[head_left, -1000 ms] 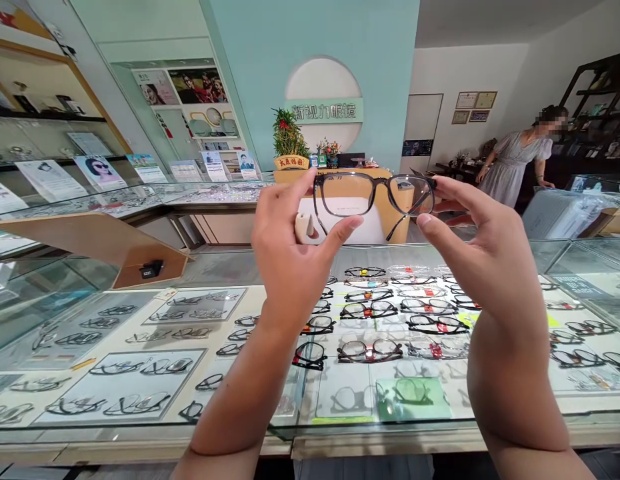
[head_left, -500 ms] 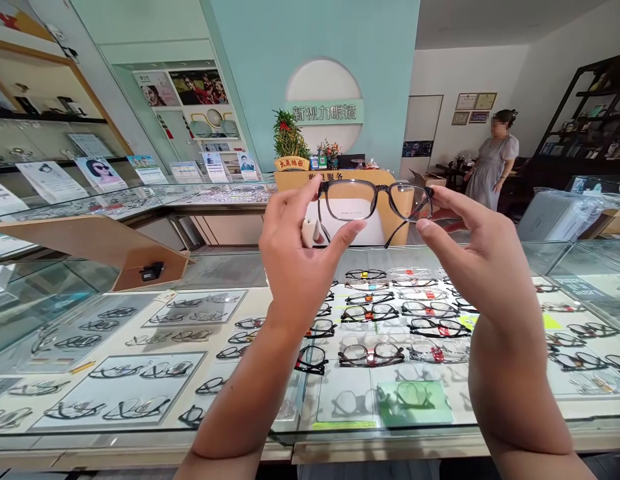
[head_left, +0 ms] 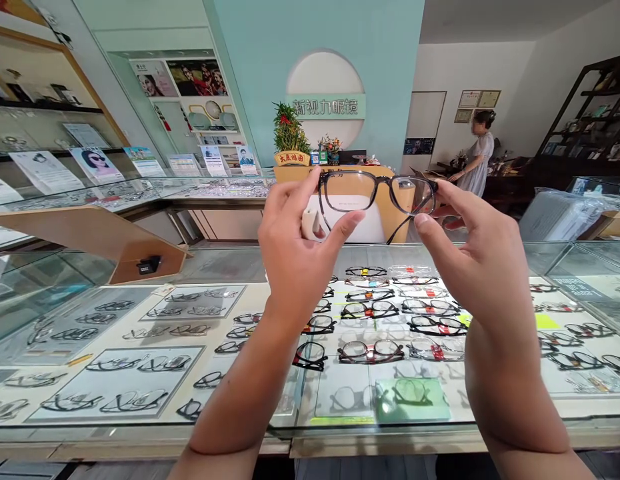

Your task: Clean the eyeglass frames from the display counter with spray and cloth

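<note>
Pale green wall [head_left: 255, 40] fills twelve o'clock, behind dark-rimmed, clear-lensed spectacles [head_left: 384, 181] held up in midair over a long glass tabletop [head_left: 390, 443]. The left hand [head_left: 295, 233] pinches one end, with a small off-white object [head_left: 310, 225] tucked in its fingers; the right hand [head_left: 477, 247] pinches the other. It looks like a holding-up step; any move from here calls for light, even pressure on both sides. At six o'clock lie rows of eyeglass frames [head_left: 371, 309]; at two, a person in a grey dress [head_left: 479, 160] stands well apart.

From my feed I can read 新视力眼镜 on the pale green wall sign [head_left: 326, 107] at twelve o'clock and 大展鸿图 on the yellow plaque [head_left: 293, 159] nearer half past eleven; the front desk's lettering [head_left: 326, 171] is partly hidden.
</note>
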The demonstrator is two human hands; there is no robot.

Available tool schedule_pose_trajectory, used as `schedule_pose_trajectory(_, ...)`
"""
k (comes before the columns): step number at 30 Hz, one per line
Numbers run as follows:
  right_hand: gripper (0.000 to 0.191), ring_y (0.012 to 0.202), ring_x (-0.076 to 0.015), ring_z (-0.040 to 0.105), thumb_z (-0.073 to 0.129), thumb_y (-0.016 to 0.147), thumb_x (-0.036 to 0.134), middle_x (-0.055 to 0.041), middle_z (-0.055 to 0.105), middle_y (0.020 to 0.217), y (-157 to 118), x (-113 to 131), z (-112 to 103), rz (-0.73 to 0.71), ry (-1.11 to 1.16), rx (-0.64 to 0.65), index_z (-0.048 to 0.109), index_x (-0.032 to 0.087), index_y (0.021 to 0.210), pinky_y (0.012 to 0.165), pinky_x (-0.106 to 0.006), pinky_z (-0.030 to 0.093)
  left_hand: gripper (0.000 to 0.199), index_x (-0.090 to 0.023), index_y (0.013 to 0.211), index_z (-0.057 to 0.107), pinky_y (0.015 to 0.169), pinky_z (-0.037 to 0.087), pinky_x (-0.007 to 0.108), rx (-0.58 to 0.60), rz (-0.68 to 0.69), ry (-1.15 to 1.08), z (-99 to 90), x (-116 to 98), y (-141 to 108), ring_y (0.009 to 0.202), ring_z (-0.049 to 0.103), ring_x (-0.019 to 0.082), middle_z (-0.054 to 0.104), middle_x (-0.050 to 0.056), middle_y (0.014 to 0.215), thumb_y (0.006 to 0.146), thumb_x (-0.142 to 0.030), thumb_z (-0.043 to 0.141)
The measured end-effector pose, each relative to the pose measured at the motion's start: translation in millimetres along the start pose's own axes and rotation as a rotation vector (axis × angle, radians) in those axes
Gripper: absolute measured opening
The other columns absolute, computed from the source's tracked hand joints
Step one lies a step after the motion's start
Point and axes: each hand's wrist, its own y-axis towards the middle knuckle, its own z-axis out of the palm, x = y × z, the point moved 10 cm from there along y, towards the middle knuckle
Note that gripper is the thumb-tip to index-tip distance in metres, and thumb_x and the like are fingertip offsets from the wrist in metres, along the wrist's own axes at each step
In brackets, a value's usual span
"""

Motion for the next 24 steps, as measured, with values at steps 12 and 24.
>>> schedule_pose_trajectory(12,0.042,0.107,-0.0372,0.077,0.062,0.100,0.049,-0.0121,0.081,0.119,-2.8,1.7,3.0,-0.027,-0.009,-0.005,0.073,0.030,0.136,0.095,-0.061,0.061,0.069,-0.035,0.136,0.074,0.072,0.062,0.034,-0.026,-0.023,-0.011,-5.3,13.7,6.1,0.076,0.063,0.014,0.067,0.008,0.121,0.081,-0.076,0.081)
schedule_pose_trajectory(24,0.040,0.112,-0.0382,0.076,0.058,0.102,0.047,-0.0134,0.079,0.126,-1.0,-0.6,11.6,0.013,-0.019,0.047,0.072,0.029,0.134,0.098,-0.062,0.059,0.072,-0.036,0.140,0.072,0.073,0.059,0.034,-0.033,0.022,0.000,-4.9,11.5,4.8,0.079,0.062,0.015,0.064,0.008,0.124,0.081,-0.078,0.078)
